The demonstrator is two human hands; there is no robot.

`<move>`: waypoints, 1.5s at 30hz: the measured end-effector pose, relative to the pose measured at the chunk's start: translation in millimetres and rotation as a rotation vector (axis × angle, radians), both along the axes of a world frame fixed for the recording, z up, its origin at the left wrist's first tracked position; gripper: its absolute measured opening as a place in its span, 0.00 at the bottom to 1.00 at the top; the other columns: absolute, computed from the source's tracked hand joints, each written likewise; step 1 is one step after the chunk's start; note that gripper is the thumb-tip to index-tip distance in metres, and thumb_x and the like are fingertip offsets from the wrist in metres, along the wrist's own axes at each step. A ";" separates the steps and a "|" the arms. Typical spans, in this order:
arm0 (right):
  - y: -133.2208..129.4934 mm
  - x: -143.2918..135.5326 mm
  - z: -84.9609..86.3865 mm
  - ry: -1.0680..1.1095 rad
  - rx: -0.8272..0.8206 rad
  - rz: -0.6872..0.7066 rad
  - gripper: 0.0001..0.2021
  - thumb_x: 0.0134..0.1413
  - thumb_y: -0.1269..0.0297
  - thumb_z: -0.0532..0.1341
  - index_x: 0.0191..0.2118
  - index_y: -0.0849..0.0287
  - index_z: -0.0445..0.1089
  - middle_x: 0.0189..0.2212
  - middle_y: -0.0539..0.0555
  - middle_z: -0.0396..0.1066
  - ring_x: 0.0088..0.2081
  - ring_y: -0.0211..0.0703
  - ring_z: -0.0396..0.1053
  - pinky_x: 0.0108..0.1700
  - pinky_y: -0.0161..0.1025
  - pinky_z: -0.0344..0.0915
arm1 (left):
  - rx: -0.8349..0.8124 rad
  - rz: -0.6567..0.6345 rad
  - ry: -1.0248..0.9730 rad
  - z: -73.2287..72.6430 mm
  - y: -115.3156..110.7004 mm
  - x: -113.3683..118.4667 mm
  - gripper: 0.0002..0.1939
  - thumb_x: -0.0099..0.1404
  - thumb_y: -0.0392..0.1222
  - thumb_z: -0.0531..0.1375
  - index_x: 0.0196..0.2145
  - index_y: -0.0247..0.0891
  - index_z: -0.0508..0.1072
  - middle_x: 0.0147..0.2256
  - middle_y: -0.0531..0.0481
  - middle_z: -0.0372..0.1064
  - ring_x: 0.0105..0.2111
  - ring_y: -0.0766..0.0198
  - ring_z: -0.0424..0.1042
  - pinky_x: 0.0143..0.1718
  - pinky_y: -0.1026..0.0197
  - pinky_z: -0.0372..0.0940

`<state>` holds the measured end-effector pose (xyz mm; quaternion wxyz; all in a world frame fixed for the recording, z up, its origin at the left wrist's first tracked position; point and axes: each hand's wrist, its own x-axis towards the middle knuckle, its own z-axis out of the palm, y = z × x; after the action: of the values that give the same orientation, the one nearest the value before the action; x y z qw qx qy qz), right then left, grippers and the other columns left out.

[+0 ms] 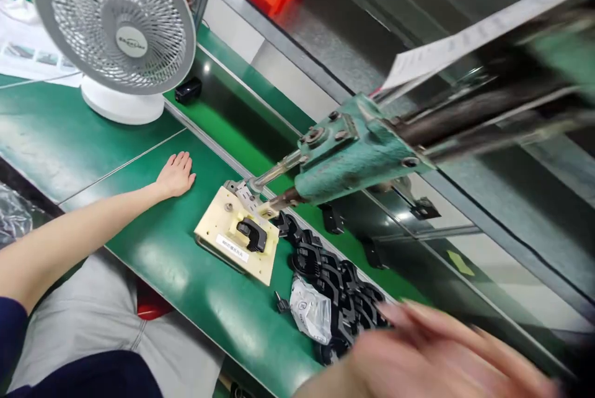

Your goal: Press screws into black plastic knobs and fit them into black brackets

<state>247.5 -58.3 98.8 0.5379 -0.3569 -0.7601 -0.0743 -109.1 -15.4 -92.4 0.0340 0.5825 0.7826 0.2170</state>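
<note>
Part (252,234), black, sits in cream fixture (237,235) on green surface (162,181) — left hand (176,173) flat, empty, fingers together; right hand (432,354) blurred, its hold undeterminable.

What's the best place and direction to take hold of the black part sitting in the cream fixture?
Probably pinch the black part across its curved body, coming from above on the wearer's side. That body lies exposed in the cream fixture, while the green press head crowds the far right side.
</note>
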 end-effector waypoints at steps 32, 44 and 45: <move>-57.7 4.9 -110.9 0.541 -0.793 0.244 0.20 0.62 0.54 0.54 0.57 0.54 0.65 0.50 0.62 0.69 0.48 0.53 0.70 0.47 0.56 0.71 | -0.041 -0.041 0.157 9.1 -0.2 -10.7 0.28 0.65 0.46 0.45 0.56 0.24 0.64 0.60 0.30 0.57 0.62 0.43 0.54 0.62 0.45 0.46; -111.1 32.5 -160.0 0.965 -1.365 0.012 0.21 0.49 0.47 0.65 0.39 0.61 0.73 0.36 0.60 0.76 0.40 0.55 0.75 0.42 0.51 0.73 | -0.078 0.173 0.075 12.5 84.2 -65.9 0.29 0.66 0.43 0.44 0.57 0.17 0.57 0.60 0.26 0.53 0.63 0.40 0.50 0.62 0.41 0.46; -111.4 33.0 -161.6 0.898 -1.327 -0.044 0.22 0.47 0.48 0.67 0.40 0.61 0.72 0.35 0.60 0.76 0.40 0.54 0.75 0.42 0.49 0.73 | -0.065 0.196 0.048 11.4 90.5 -69.8 0.30 0.66 0.43 0.44 0.59 0.16 0.54 0.60 0.25 0.51 0.63 0.39 0.49 0.62 0.41 0.45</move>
<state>280.5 -169.7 -62.9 0.4664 -0.6131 -0.3494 0.5333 -178.9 75.1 -81.0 0.0129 0.5065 0.8432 0.1797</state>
